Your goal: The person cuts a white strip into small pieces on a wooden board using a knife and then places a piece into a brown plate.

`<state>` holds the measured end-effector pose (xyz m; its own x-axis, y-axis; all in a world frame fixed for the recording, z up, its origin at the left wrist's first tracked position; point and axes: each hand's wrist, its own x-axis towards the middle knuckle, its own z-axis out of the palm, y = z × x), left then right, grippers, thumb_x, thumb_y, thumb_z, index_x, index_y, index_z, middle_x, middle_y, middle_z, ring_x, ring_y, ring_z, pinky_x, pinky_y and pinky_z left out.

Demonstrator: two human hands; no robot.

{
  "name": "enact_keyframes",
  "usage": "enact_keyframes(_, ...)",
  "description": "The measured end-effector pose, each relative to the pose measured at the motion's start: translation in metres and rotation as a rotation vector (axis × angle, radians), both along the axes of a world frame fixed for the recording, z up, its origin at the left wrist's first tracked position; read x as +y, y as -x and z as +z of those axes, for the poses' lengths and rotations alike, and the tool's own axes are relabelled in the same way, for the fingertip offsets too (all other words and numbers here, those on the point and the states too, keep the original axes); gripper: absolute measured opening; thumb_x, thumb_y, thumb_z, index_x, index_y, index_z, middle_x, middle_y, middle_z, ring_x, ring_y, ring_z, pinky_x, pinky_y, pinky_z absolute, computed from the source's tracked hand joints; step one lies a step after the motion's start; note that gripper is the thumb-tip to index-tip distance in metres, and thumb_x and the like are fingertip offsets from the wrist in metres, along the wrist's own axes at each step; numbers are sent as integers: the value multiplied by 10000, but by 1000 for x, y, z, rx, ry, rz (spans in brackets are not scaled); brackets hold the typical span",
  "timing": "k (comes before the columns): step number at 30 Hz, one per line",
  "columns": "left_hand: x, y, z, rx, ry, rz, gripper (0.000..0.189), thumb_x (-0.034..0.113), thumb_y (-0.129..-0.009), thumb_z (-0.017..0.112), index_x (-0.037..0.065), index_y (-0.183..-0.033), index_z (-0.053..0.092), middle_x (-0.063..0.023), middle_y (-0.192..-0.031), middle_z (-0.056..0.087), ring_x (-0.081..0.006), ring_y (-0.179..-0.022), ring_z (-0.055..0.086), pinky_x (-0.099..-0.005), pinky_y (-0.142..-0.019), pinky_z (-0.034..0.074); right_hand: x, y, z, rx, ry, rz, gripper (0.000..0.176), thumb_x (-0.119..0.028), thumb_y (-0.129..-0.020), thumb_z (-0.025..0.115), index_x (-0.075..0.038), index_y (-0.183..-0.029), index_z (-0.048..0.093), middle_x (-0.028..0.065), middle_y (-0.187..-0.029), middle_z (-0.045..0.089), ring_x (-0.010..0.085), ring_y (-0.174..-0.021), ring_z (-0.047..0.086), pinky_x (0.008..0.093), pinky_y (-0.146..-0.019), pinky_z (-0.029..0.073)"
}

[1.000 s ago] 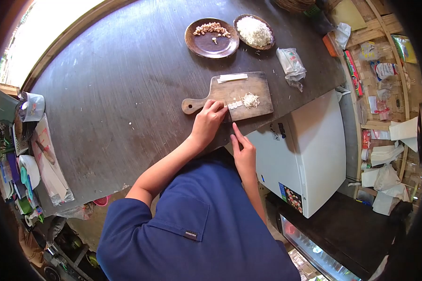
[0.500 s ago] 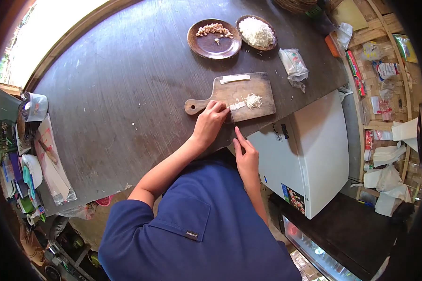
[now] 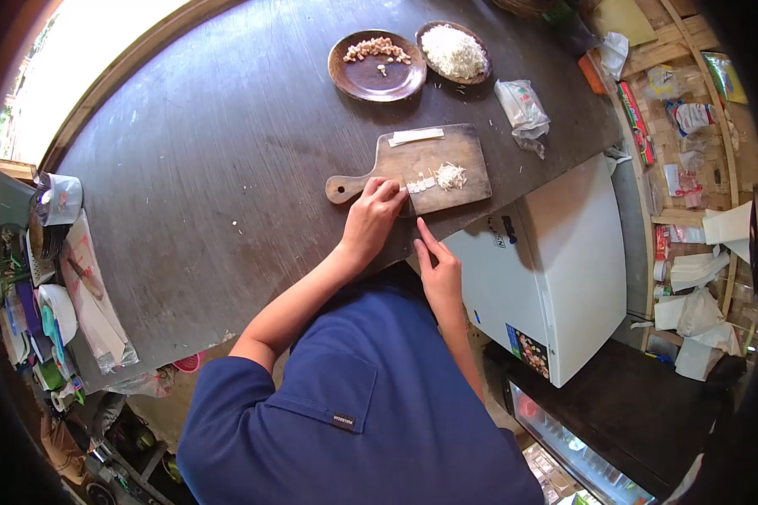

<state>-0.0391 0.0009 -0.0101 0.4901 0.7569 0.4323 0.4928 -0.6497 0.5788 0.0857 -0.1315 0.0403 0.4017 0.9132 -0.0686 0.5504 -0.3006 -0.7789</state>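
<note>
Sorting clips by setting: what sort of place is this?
Probably a rustic kitchen or food stall: a cutting board with chopped bits, a plate and bowl of food, a white freezer alongside.

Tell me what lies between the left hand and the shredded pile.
A short row of small white cut pieces lies on the cutting board between the left hand and the shredded pile, in the head view.

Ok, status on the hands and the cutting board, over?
Left hand curled on cutting board, fingertips at white strips. Right hand at board's near edge, forefinger out; grip unclear. Shredded pile beside strips, nothing blocking.
</note>
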Motion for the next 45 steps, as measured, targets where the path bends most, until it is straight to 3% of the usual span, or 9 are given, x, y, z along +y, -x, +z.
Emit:
enact_keyframes(1,-1,-1,-1,0,-1,-4,250,63,-853,738,50,-1102,762,-73,-1065,676,-287,-1097,639,-386,-907,579,2,0,-1,32,-28,0,429,-188,-1046,682,-245,-1470,659,162,-831,636,295,-705,609,408,-723,519)
enact_keyframes(11,2,4,3,122,-122,7,272,122,-860,717,64,-1124,752,-37,-1091,671,-232,-1117,619,-359,-927,545,0,0,-4,-60,11,28,433,-182,-1047,677,-247,-1474,655,160,-807,607,295,-689,597,412,-717,515)
enact_keyframes(16,2,7,2,135,-126,-14,297,126,-858,707,64,-1146,750,-38,-1094,662,-222,-1037,630,-364,-902,542,-7,2,-6,-76,-62,31,434,-183,-1045,680,-253,-1473,656,160,-798,591,301,-671,578,419,-700,507)
enact_keyframes(20,4,8,-3,54,-68,-32,268,114,-855,723,69,-1116,763,-42,-1103,691,-248,-955,667,-373,-840,562,-1,0,-3,-76,18,29,433,-192,-1048,678,-262,-1474,655,158,-808,603,305,-679,592,424,-704,511)
enact_keyframes(35,2,7,2,181,-180,64,240,197,-850,743,172,-1084,788,40,-1085,676,-203,-1058,615,-373,-886,490,-7,2,-2,-61,37,13,431,-208,-1048,674,-287,-1471,656,165,-823,619,341,-727,639,448,-727,526)
enact_keyframes(45,2,7,5,193,-189,52,281,199,-837,705,160,-1106,777,39,-1082,667,-197,-1058,599,-371,-913,471,-5,2,-5,-65,19,20,428,-214,-1046,676,-279,-1469,658,170,-825,617,352,-733,643,459,-724,523)
